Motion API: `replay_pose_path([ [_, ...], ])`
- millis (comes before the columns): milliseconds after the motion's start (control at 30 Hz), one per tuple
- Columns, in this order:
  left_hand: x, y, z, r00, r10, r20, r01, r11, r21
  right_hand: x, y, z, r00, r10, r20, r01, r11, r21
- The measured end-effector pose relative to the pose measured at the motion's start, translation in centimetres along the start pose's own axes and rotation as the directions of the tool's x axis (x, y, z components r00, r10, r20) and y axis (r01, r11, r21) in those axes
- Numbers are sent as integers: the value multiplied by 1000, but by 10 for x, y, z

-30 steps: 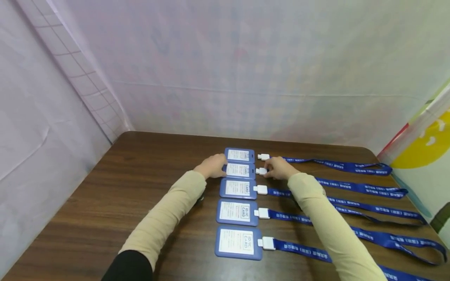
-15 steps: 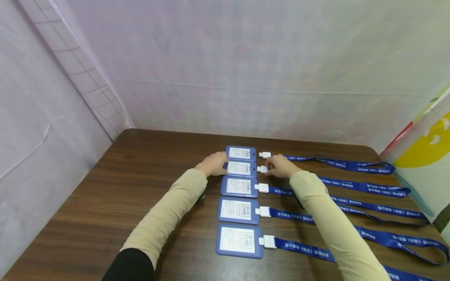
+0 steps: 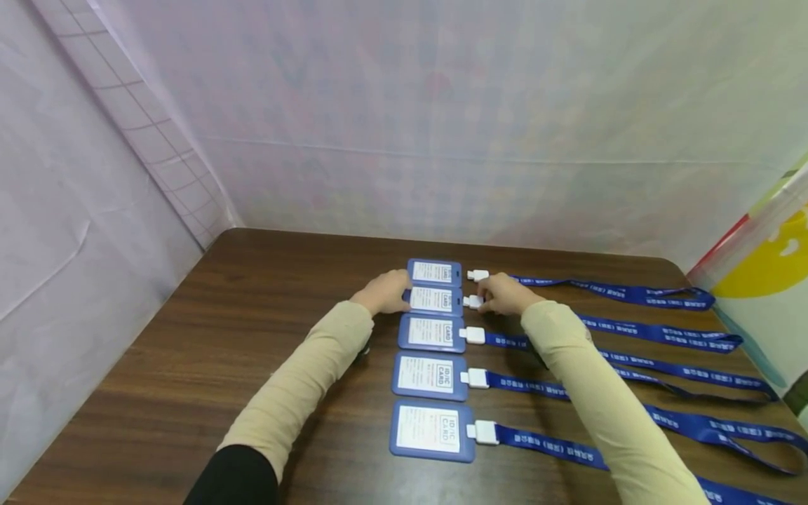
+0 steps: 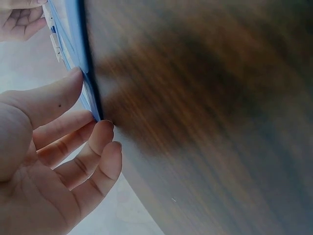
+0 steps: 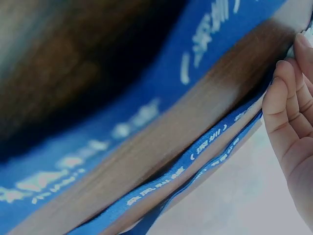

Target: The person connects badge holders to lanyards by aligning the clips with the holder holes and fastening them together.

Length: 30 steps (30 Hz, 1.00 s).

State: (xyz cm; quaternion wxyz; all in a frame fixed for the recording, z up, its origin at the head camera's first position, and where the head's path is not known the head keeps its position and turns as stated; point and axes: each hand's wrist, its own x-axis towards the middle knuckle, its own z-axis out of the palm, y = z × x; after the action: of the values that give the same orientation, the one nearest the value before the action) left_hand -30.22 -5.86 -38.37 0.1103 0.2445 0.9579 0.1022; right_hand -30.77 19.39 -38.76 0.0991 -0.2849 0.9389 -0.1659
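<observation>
Blue badge holders with white ID cards lie in a column on the table. My left hand grips the left end of the second badge holder from the back. In the left wrist view, the thumb and fingers of the left hand are at its edge. My right hand pinches the white clip of a blue lanyard, just right of that holder's slot. The right wrist view has the right hand at the lanyard's end, with the clip mostly hidden.
At the back, another badge holder lies slightly apart from its lanyard's white clip. Nearer, three holders, such as the front one, have clips at their slots. Blue lanyards stretch right across the brown table. A pale curtain hangs behind.
The head view has shifted slightly. Both hands stay at the second badge holder and its clip, with no clear movement relative to them.
</observation>
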Motion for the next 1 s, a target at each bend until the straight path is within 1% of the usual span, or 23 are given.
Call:
replay_pose_path([
  [133,1,1,0,1000,2,-2,-2,1000,-7,1,0,-2,1000,-19,2,19,1000,-23],
  [467,0,1,-1,1000,14,-21,-15,1000,-24,3,-5,-6,1000,-12,26,14,997,-78],
  [600,1,1,0,1000,9,-24,-9,1000,-24,4,-5,-6,1000,-29,11,30,996,-89],
  [700,1,0,1,1000,-2,-27,1,999,-32,5,-5,-4,999,-40,1,40,996,-82],
  [800,2,0,2,1000,-6,-28,5,999,-38,6,-5,-2,1000,-31,2,31,997,-65],
  [1000,3,-2,1,999,21,-31,-22,999,-25,6,-4,1,1000,-3,-10,3,1000,-29],
])
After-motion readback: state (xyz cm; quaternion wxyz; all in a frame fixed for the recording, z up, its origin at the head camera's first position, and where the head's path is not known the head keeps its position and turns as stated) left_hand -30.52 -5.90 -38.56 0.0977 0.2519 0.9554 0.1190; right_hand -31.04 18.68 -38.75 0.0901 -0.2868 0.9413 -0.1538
